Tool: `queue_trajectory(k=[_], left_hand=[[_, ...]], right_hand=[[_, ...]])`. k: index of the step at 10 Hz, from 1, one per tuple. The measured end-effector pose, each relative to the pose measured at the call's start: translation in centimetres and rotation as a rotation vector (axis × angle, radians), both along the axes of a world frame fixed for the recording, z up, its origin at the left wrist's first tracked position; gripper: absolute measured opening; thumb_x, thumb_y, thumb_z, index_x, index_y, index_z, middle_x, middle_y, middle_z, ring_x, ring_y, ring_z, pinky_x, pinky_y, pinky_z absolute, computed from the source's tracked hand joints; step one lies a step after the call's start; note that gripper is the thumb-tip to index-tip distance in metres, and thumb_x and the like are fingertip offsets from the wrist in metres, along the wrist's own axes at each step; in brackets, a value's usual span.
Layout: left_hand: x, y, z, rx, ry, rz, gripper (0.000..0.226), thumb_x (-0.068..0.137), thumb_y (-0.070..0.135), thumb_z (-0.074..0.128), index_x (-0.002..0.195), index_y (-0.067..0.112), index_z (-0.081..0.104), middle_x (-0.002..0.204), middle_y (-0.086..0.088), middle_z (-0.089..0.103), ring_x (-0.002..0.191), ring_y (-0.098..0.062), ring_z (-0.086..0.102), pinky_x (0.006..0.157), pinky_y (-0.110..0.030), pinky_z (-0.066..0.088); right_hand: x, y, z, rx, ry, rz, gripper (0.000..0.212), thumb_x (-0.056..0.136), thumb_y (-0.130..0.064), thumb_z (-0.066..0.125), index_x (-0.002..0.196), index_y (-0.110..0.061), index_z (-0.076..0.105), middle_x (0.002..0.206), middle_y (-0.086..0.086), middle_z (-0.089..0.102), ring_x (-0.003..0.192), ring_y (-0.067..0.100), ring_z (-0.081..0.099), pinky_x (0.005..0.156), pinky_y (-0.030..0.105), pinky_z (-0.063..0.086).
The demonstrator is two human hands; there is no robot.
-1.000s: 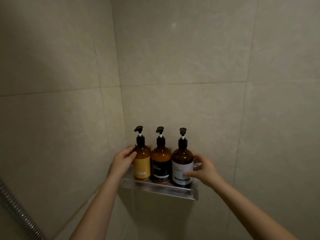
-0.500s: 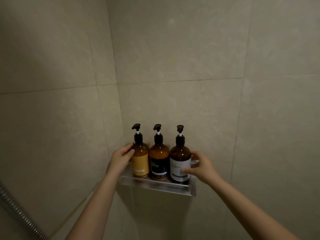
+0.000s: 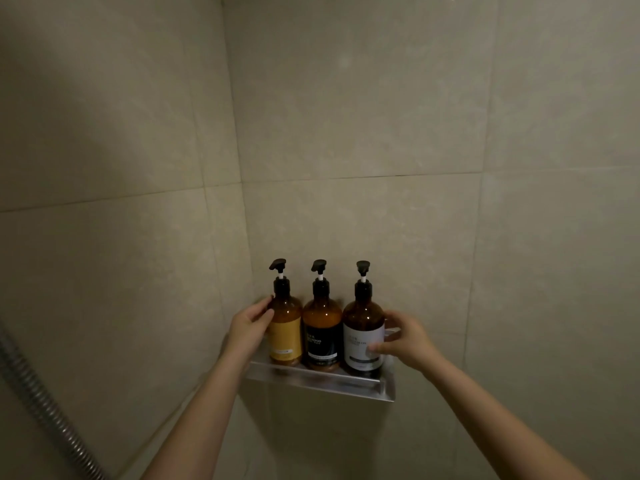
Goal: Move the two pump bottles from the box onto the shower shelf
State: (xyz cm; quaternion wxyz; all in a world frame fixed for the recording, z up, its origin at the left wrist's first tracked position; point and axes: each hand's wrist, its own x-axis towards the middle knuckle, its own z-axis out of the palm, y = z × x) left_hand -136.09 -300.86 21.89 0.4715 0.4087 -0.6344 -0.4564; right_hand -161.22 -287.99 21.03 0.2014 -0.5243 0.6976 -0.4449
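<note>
Three amber pump bottles stand upright in a row on the metal shower shelf [image 3: 322, 382] in the tiled corner: a yellow-label bottle [image 3: 285, 332] on the left, a black-label bottle [image 3: 322, 336] in the middle, a white-label bottle [image 3: 363, 337] on the right. My left hand [image 3: 250, 329] wraps the left side of the yellow-label bottle. My right hand [image 3: 405, 341] holds the right side of the white-label bottle, thumb on its label. The box is out of view.
Beige tiled walls [image 3: 346, 116] meet in a corner just behind the shelf. A ribbed metal shower hose [image 3: 38, 400] runs down the lower left edge.
Both hands stay on the outer bottles. My right thumb has slid a little across the white label. The camera has shifted slightly.
</note>
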Motion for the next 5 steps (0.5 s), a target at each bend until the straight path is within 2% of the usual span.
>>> queue_trajectory(k=[2, 3, 4, 5], left_hand=[[-0.1, 0.0, 0.0, -0.02, -0.034, -0.015, 0.043, 0.095, 0.011, 0.047, 0.137, 0.011, 0.043, 0.142, -0.008, 0.046, 0.129, -0.024, 0.043, 0.105, -0.038, 0.038], [0.0, 0.0, -0.1, -0.044, -0.079, -0.017, 0.043, 0.096, 0.011, 0.044, 0.139, 0.012, 0.04, 0.146, -0.007, 0.041, 0.133, -0.022, 0.038, 0.11, -0.037, 0.032], [0.2, 0.0, -0.9, -0.083, -0.086, -0.004, 0.045, 0.097, 0.015, 0.04, 0.142, 0.017, 0.035, 0.149, -0.003, 0.036, 0.136, -0.019, 0.033, 0.107, -0.032, 0.029], [0.7, 0.7, 0.0, -0.137, -0.108, 0.16, 0.044, 0.097, 0.026, 0.041, 0.14, 0.021, 0.039, 0.147, -0.002, 0.041, 0.133, -0.019, 0.038, 0.104, -0.032, 0.029]], right_hand=[[0.1, 0.1, -0.4, -0.011, 0.01, -0.014, 0.066, 0.069, -0.012, 0.081, 0.129, -0.014, 0.051, 0.119, 0.007, 0.059, 0.095, 0.017, 0.058, 0.08, 0.031, 0.052], [-0.1, 0.3, -0.7, 0.013, -0.002, -0.01, 0.071, 0.069, -0.014, 0.081, 0.131, -0.017, 0.048, 0.12, 0.007, 0.059, 0.1, 0.019, 0.059, 0.087, 0.037, 0.054], [-0.3, 1.0, -1.0, 0.049, 0.025, -0.032, 0.081, 0.07, -0.019, 0.081, 0.139, -0.018, 0.04, 0.126, 0.008, 0.054, 0.098, 0.016, 0.059, 0.082, 0.03, 0.054], [-1.4, 1.6, 0.9, 0.013, 0.071, -0.081, 0.068, 0.076, -0.025, 0.076, 0.136, -0.015, 0.044, 0.126, 0.009, 0.056, 0.096, 0.013, 0.054, 0.079, 0.025, 0.049]])
